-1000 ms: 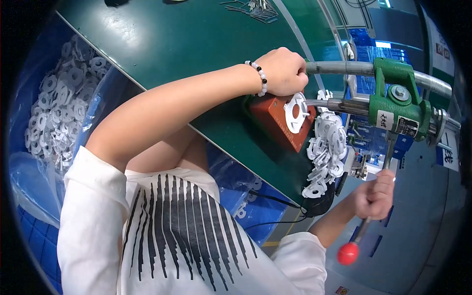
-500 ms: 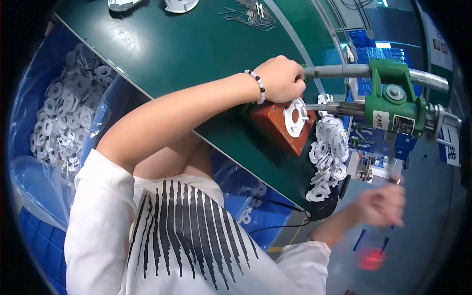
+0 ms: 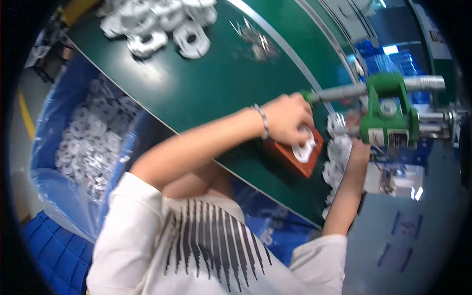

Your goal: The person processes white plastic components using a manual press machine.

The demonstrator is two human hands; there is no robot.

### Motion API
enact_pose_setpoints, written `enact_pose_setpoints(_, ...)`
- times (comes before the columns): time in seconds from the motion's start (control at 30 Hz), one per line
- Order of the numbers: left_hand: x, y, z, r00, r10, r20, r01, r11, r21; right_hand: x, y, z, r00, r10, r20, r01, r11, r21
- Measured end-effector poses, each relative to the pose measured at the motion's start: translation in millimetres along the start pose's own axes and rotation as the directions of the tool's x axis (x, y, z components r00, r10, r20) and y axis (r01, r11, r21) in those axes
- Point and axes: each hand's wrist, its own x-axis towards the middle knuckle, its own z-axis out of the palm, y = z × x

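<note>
My left hand [image 3: 289,119], with a beaded bracelet at its wrist, is curled over a white plastic ring-shaped part [image 3: 306,150]. Its fingertips grip the part's upper edge. That part rests on the sloped face of an orange-red fixture block [image 3: 306,167] on the green bench. Beyond the block is a green hand press [image 3: 388,118], its ram pointing toward the fixture. My right hand [image 3: 358,130] is by the ram, next to a heap of white parts [image 3: 338,155]. Blur and the press hide its fingers.
More white parts [image 3: 189,39] cover the bench's far left, near a bundle of thin metal pins [image 3: 260,44]. A blue-lined bin [image 3: 46,162] full of small white rings stands left of the bench edge [image 3: 169,129].
My right hand has moved up from low beside the press to the heap by the ram. My left fingers have come down onto the white part. The view has shifted, showing more parts at far left.
</note>
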Motion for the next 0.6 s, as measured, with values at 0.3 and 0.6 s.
enact_pose_setpoints(0.3, 5, 28, -17, 0.990, -0.099, -0.099, 0.070, 0.963, -0.260, -60, 131, 11, 0.939, 0.063, -0.338, 0.111, 0.875, 0.471)
enact_pose_setpoints(0.6, -15, -8, -97, 0.804, -0.019, -0.594, 0.217, 0.939, 0.265, -67, 132, 16, 0.958, -0.147, -0.247, 0.231, 0.907, 0.353)
